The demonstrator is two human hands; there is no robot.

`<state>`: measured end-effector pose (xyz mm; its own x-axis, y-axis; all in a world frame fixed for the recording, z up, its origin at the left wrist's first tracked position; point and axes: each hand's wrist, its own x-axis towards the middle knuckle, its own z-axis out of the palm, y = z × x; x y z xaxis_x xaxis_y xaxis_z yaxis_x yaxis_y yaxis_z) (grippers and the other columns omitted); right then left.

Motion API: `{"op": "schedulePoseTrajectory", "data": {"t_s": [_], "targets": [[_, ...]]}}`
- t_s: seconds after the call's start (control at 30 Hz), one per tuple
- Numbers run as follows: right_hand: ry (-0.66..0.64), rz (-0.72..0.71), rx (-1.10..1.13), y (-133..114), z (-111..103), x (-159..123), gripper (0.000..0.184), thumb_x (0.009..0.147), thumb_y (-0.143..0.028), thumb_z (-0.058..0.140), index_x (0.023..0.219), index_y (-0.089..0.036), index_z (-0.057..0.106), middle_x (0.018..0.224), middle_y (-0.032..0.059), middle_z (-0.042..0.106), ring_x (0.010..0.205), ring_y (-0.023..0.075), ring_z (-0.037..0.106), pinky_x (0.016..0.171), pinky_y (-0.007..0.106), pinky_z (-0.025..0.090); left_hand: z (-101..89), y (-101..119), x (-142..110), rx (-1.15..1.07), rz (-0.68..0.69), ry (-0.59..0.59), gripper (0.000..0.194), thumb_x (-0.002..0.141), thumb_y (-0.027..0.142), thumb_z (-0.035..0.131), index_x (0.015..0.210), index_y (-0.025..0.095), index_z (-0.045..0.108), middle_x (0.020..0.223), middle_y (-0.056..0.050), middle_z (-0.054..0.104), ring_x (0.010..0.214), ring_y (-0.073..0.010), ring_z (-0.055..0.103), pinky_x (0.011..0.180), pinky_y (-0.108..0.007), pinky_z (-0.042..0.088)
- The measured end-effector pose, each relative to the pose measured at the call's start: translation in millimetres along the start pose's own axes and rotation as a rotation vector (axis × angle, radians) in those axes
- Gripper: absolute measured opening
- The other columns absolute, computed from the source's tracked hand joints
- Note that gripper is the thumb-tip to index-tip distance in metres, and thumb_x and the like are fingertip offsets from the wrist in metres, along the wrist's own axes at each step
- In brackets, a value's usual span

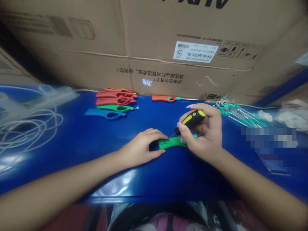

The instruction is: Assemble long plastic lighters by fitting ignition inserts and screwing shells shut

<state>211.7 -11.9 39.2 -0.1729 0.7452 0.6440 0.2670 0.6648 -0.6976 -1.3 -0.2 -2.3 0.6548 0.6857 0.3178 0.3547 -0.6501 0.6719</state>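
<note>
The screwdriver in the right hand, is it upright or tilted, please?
Tilted: the screwdriver slants leftward from the right hand down toward the green handle held by the left hand.

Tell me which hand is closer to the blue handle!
Left. The left hand is below and right of the blue handle in view; the right hand is much farther right.

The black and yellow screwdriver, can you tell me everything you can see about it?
The screwdriver has a chunky black handle with yellow patches, perhaps plastic or rubber, and a thin shaft that looks like metal. It is held at a slant in the right hand, thumb and fingers around the handle. The shaft points down and leftward to the left end of a green piece. Its tip is too small to tell whether it sits in a screw.
</note>
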Motion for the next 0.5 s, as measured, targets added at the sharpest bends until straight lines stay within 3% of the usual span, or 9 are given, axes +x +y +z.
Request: {"op": "schedulePoseTrajectory", "data": {"t_s": [0.4,0.5], "targets": [[-0.010,-0.047,0.005,2.0,1.4,-3.6,0.052,0.086,-0.019,0.074,0.128,-0.034,0.047,0.098,0.0032,0.063,0.077,0.0192,0.067,0.062,0.036,0.062,-0.4,1.1,0.7,0.009,0.005,-0.006,0.032,0.087,0.021,0.072,0.118,0.020,0.065,0.114,-0.006,0.071,0.108,-0.0219,0.064,0.099,-0.037,0.051],[-0.016,-0.052,-0.023,2.5,1.6,-4.0,0.052,0.086,-0.019,0.073,0.129,-0.033,0.046,0.110,0.0058,0.063,0.083,0.0195,0.068,0.062,0.036,0.063,-0.7,1.2,0.8,0.009,0.005,-0.006,0.032,0.087,0.021,0.072,0.118,0.021,0.066,0.113,-0.006,0.071,0.108,-0.0222,0.065,0.099,-0.038,0.051]]}}
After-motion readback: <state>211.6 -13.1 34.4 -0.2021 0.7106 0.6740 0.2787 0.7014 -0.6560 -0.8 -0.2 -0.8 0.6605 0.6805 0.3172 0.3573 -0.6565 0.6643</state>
